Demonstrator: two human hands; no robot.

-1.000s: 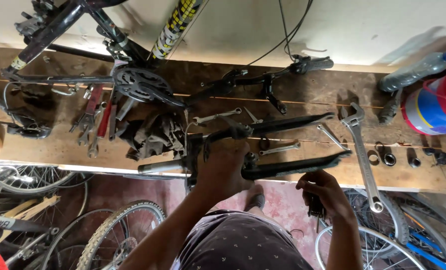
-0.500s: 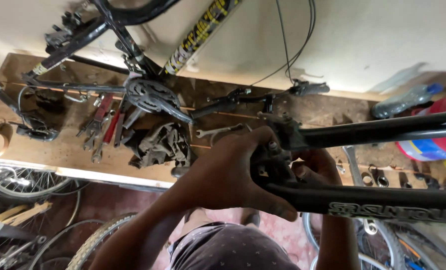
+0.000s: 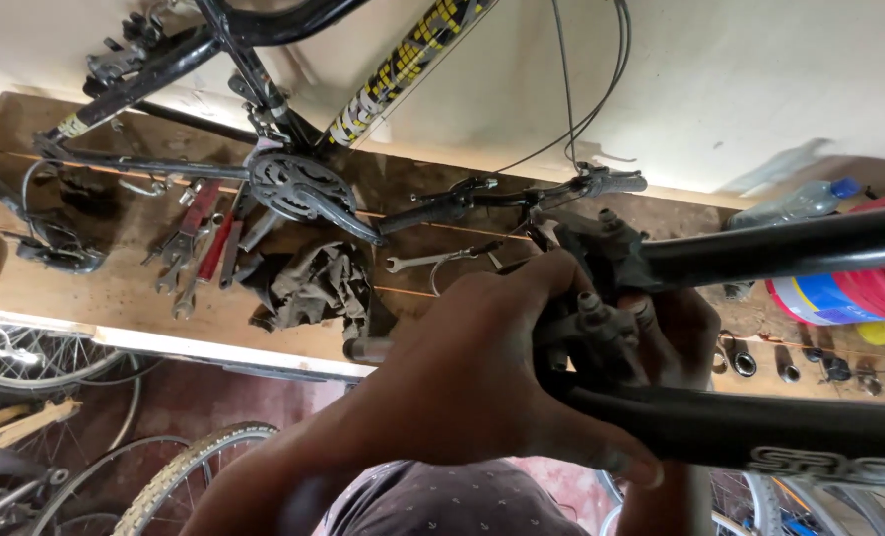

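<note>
Black fork (image 3: 760, 437) fills both hands: the left hand (image 3: 482, 382) wraps its lower leg and brake arm (image 3: 601, 328), the right hand (image 3: 676, 333) grips just behind, between the two legs. Beyond the hands, on the wooden desk (image 3: 95, 288), lie a spanner (image 3: 427, 261), a rag (image 3: 313, 283) and a crankset (image 3: 298, 189).

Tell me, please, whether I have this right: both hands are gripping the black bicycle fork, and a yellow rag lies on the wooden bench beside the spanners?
Not quite. The head view shows the rag is a dull olive-grey, not yellow. The rest holds: the left hand and the right hand both grip the black bicycle fork, and the rag lies on the wooden bench beside the spanners.
</note>
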